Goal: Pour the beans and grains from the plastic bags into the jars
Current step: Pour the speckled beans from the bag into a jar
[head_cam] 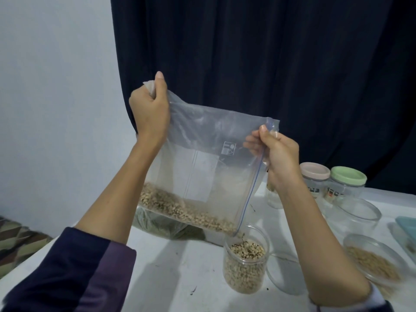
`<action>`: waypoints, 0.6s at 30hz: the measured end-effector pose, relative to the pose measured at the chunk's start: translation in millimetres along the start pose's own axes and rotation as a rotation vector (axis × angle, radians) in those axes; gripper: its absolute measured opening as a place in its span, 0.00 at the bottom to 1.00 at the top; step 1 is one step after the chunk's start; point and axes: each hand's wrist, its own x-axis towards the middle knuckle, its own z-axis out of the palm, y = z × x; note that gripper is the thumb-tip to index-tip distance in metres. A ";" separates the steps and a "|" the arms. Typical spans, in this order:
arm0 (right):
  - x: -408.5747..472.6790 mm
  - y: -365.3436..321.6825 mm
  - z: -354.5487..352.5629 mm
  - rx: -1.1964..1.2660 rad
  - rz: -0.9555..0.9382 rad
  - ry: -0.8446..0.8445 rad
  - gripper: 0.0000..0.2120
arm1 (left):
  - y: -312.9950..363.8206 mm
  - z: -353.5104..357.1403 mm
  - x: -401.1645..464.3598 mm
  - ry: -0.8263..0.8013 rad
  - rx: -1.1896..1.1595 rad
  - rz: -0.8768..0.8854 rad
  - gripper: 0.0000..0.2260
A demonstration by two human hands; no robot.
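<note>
A clear zip bag [209, 158] with pale black-eyed beans along its lower edge hangs tilted above the table. My left hand [150, 109] grips the bag's raised bottom corner at upper left. My right hand [276, 154] pinches the blue zip edge at the right. The bag's low open corner points into an open clear jar [246, 266], which is nearly full of the same beans. A few beans are falling at the jar's mouth.
Behind the bag lies another bag of greenish grains [162, 226]. At right stand an open jar holding tan grains [376, 260], an open jar with nothing in it [358, 210], and two closed jars with a pink lid [314, 171] and a green lid [348, 175]. The white table [171, 278] carries them all.
</note>
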 end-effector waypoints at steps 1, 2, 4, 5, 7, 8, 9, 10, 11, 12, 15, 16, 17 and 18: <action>0.8 0.2 -0.9 -0.004 0.010 -0.023 0.09 | -1.2 -0.1 -0.1 0.000 0.004 -0.004 0.25; 1.7 0.6 -1.7 -0.007 0.018 -0.036 0.09 | -2.2 0.1 -0.2 0.000 0.009 -0.006 0.25; 3.6 2.4 -4.1 -0.005 0.016 -0.022 0.09 | -3.8 0.9 -0.9 -0.002 0.013 -0.010 0.24; 4.1 3.6 -4.9 -0.003 0.013 -0.021 0.09 | -4.5 1.4 -1.4 -0.003 0.013 -0.012 0.24; 3.8 5.8 -5.2 -0.007 0.011 -0.025 0.09 | -5.8 2.3 -2.2 -0.004 0.014 -0.014 0.24; 3.6 6.5 -5.7 -0.006 0.003 -0.007 0.09 | -6.2 2.9 -2.7 -0.002 0.016 -0.015 0.24; 3.7 6.8 -6.7 -0.002 -0.009 0.014 0.09 | -6.7 3.7 -3.5 -0.001 0.014 -0.017 0.24; 3.9 6.6 -7.7 -0.002 -0.016 0.016 0.09 | -7.1 4.7 -4.4 -0.004 0.008 -0.020 0.24; 3.7 6.1 -8.4 -0.009 -0.013 -0.004 0.09 | -7.4 5.6 -5.6 -0.009 0.002 -0.024 0.25; 3.4 5.9 -8.6 -0.021 0.000 -0.031 0.09 | -7.7 6.4 -6.4 -0.013 0.000 -0.027 0.25; 2.6 7.3 -10.8 -0.018 0.006 0.009 0.09 | -8.4 8.9 -7.3 -0.019 -0.002 -0.031 0.25; 2.5 7.2 -12.3 -0.009 -0.002 0.025 0.09 | -8.7 10.0 -7.7 -0.021 -0.003 -0.030 0.25; 2.1 6.5 -13.4 -0.007 -0.003 0.013 0.09 | -8.7 11.0 -8.2 -0.027 -0.003 -0.029 0.24; 0.8 5.3 -13.8 -0.011 0.003 -0.015 0.09 | -8.6 11.8 -8.8 -0.035 -0.004 -0.028 0.24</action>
